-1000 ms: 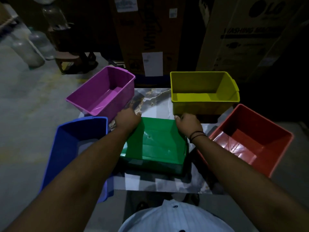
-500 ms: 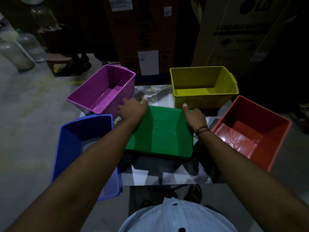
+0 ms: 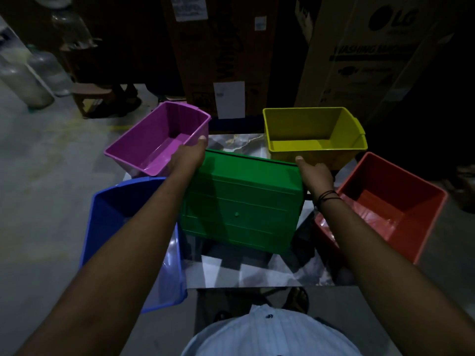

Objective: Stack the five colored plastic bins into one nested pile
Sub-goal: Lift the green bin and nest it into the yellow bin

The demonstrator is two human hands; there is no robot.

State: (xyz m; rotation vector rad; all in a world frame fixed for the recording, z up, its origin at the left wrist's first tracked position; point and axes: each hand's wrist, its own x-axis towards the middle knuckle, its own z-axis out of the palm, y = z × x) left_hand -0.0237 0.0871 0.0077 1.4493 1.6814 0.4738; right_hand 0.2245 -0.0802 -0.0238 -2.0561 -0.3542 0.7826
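Note:
I hold the green bin above the middle of the small marble table, tilted so its ribbed underside faces me. My left hand grips its far left corner, my right hand its far right corner. Around it stand four empty bins: purple at the back left, yellow at the back right, blue at the near left, red at the near right.
Tall cardboard appliance boxes stand right behind the table. Large water jugs and a low stool are on the concrete floor at the far left. The blue and red bins overhang the table's sides.
The green bin has been lifted off the table and tipped up, its far edge rising toward the purple and yellow bins. Both hands moved away from me along with it.

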